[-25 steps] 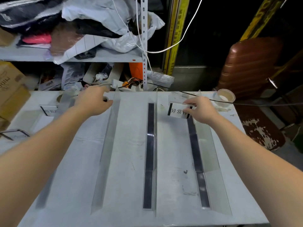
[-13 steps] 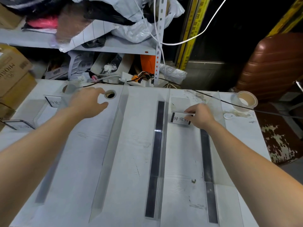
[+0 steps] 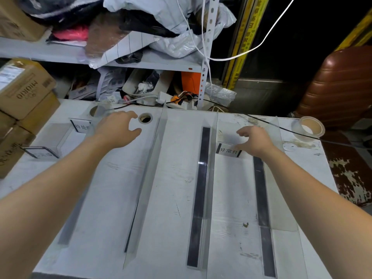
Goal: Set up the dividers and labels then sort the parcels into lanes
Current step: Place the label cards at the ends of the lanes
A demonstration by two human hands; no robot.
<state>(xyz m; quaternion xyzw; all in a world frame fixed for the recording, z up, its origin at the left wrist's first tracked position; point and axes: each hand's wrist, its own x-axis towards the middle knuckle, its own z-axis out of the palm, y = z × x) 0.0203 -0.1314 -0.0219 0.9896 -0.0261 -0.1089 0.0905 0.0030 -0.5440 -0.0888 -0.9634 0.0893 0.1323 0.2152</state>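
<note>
Your right hand [image 3: 254, 140], fingers loosely spread, empty, over the white label [image 3: 228, 151], your left hand [image 3: 118, 128] relaxed, empty, well left of it, 2 clear dividers [image 3: 211, 168] flanking it

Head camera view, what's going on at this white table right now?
A person is laying out sorting lanes on the white table. Clear dividers stand lengthwise across it. The right hand, fingers loose, is over a small label between the two right-hand dividers. The left hand hovers open near the round hole at the far edge, beside a second label. No parcels are in the lanes yet. A tape roll sits at the far right corner.
</note>
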